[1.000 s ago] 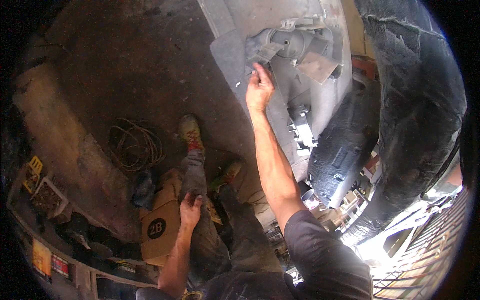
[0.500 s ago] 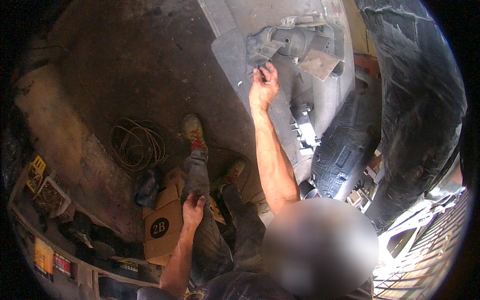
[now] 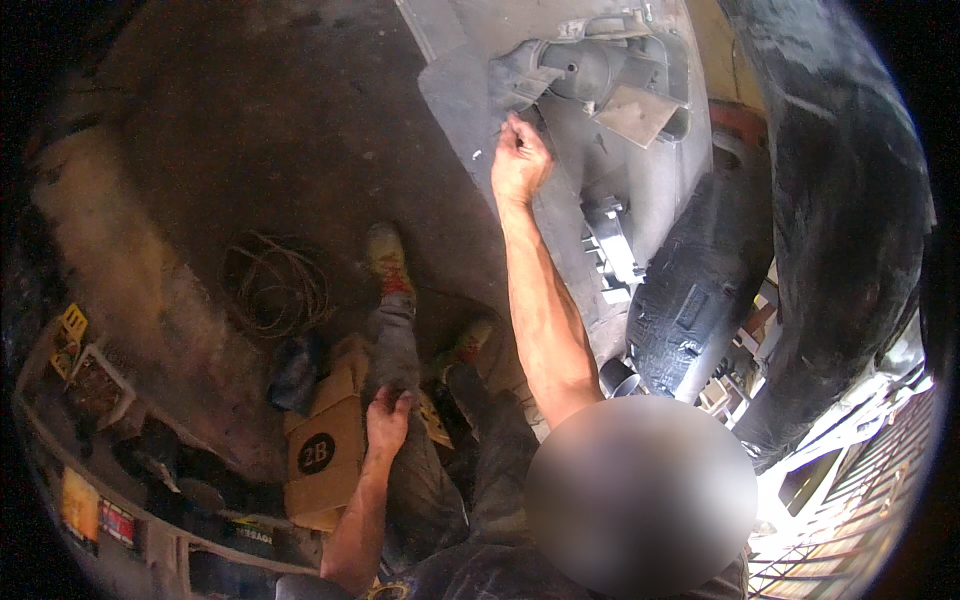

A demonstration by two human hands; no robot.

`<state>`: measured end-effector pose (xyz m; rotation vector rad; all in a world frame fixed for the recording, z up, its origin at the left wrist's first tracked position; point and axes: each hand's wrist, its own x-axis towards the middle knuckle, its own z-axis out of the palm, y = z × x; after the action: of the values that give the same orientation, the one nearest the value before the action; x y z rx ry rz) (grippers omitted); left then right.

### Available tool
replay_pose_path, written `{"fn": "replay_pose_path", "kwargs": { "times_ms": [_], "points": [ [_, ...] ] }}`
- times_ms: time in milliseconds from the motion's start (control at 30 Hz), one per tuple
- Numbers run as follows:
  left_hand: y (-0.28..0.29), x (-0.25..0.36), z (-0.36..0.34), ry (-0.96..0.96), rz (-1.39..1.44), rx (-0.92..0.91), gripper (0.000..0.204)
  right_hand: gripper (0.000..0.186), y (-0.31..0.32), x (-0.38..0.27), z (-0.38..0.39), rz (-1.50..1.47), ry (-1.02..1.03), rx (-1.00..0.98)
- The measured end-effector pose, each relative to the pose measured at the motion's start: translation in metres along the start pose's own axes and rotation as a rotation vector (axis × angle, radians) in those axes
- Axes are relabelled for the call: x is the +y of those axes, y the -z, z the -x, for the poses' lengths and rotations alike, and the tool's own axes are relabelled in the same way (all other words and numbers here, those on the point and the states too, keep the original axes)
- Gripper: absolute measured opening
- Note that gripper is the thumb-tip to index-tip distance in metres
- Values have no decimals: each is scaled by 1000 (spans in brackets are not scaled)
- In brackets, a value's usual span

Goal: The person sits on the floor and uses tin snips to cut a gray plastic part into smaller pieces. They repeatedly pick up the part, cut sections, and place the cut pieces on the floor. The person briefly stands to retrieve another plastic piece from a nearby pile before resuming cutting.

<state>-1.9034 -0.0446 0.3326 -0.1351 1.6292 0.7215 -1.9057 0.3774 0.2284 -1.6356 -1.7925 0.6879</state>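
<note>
Marked with short, lighter characters inside a round black disc (image 3: 316, 453) on the brown cardboard box (image 3: 343, 408), and lettered in small pale type on a dark package (image 3: 254, 536) at lower left.

A dull grey moulded housing (image 3: 600, 72) lies at one o'clock in the view, open and irregular, on a pale grey surface (image 3: 635, 190). Its round dish (image 3: 585, 85) — a small dark hole near the middle — faces up. A lighter ridged edge (image 3: 607, 28) runs past twelve o'clock of the dish; a brownish, four-sided plate (image 3: 637, 116) slants at four o'clock, and a smaller grey plate (image 3: 532, 90) (whether attached, I cannot tell) at eight.
</note>
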Motion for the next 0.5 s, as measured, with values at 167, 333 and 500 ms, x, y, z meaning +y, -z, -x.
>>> {"fn": "replay_pose_path", "kwargs": {
  "times_ms": [167, 333, 500],
  "points": [
    [-7, -32, 4, -14, -61, 49, 60, 9, 32, 7, 1, 86, 173, -38],
    [-14, -54, 16, -32, -310, 47, 58, 31, 130, 34, 23, 407, 266, -47],
    [-45, -49, 37, -110, -878, 167, 47, 69, 219, 81, 39, 960, 81, -232]
  ]
}}
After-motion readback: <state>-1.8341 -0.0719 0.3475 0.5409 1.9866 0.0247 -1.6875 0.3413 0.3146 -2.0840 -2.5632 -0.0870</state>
